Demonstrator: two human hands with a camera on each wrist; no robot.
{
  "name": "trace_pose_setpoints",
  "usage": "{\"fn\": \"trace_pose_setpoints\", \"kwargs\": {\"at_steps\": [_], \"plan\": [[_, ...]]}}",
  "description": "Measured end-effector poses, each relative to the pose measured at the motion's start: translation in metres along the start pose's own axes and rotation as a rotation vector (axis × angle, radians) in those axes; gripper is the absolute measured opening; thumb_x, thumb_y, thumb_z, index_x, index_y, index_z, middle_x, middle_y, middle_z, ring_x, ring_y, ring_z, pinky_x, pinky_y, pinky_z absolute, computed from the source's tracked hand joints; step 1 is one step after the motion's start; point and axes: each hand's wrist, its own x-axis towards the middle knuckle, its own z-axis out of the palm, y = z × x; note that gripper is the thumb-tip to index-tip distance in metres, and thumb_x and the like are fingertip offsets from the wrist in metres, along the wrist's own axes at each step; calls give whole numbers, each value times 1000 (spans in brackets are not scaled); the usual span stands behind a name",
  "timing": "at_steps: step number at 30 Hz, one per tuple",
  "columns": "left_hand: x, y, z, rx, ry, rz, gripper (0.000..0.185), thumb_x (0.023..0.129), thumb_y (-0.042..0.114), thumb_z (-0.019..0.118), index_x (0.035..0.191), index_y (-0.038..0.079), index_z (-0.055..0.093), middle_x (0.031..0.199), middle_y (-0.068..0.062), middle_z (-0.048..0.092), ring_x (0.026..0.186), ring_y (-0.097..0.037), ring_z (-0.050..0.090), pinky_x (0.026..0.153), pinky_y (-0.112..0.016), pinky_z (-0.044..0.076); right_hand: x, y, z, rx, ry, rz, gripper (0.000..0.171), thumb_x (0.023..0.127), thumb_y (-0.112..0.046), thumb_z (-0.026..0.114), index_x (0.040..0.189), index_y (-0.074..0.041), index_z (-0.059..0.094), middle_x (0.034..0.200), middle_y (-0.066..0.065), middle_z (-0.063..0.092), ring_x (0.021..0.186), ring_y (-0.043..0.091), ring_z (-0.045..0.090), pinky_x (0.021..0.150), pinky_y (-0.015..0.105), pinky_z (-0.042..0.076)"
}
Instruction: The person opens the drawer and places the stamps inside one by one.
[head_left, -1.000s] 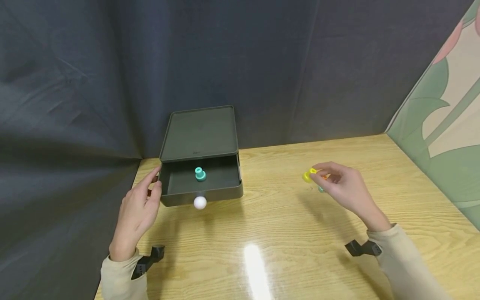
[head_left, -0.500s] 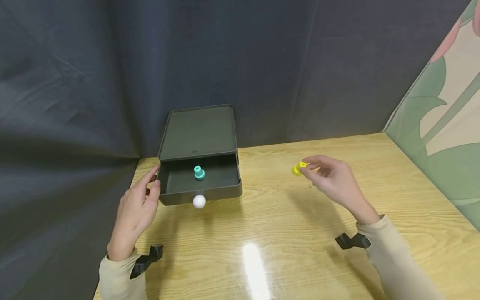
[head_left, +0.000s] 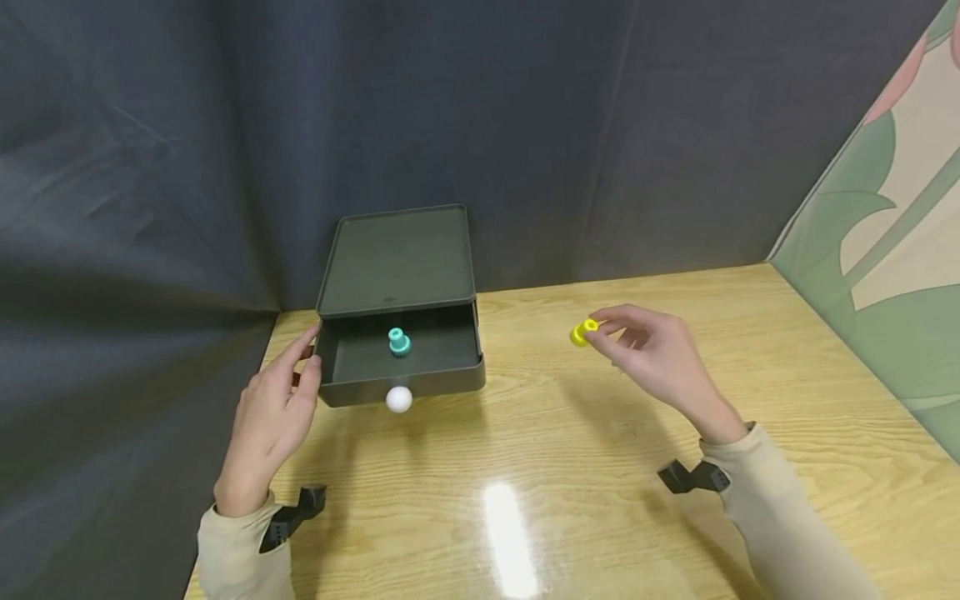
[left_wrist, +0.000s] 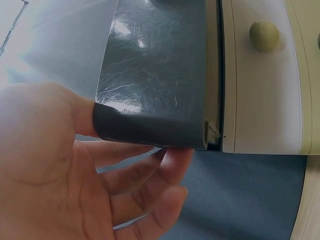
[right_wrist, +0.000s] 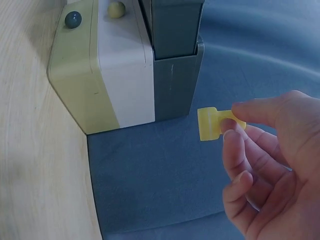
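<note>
In the head view my right hand (head_left: pixel 652 354) pinches a small yellow plug-like piece (head_left: pixel 579 334) with a wide round base and a narrower hollow stem. The right wrist view shows thumb and fingertip on the stem of the yellow piece (right_wrist: pixel 209 123), its broad end facing outward. On the left, my left hand (head_left: pixel 270 417) rests along the side of the pulled-out dark grey drawer (head_left: pixel 442 383). Its fingertips (left_wrist: pixel 176 156) touch that side in the left wrist view, with the thumb tip hidden behind the drawer. A turquoise piece (head_left: pixel 400 343) of similar shape lies inside the drawer.
The drawer belongs to a stacked unit with a dark flat top (head_left: pixel 397 260) and a white knob (head_left: pixel 399 399). White (right_wrist: pixel 127 75) and yellow-green (right_wrist: pixel 77 75) drawers lie below it. A dark cloth (head_left: pixel 525 142) hangs behind, and a patterned panel (head_left: pixel 900 250) borders the right.
My right hand has moved left with the yellow piece, leaving the spot where orange and turquoise bits showed behind it. My left hand has stayed at the drawer.
</note>
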Motion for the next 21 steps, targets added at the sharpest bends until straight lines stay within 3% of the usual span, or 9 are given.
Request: {"fn": "trace_pose_setpoints", "kwargs": {"at_steps": [21], "plan": [[0, 1, 1, 0, 8, 6, 52, 114, 32, 37, 164, 17, 45, 145, -21, 66, 103, -38, 74, 82, -55, 50, 13, -21, 5, 15, -24, -79, 23, 93, -20, 84, 114, -12, 81, 94, 2, 80, 64, 11, 64, 55, 25, 48]]}}
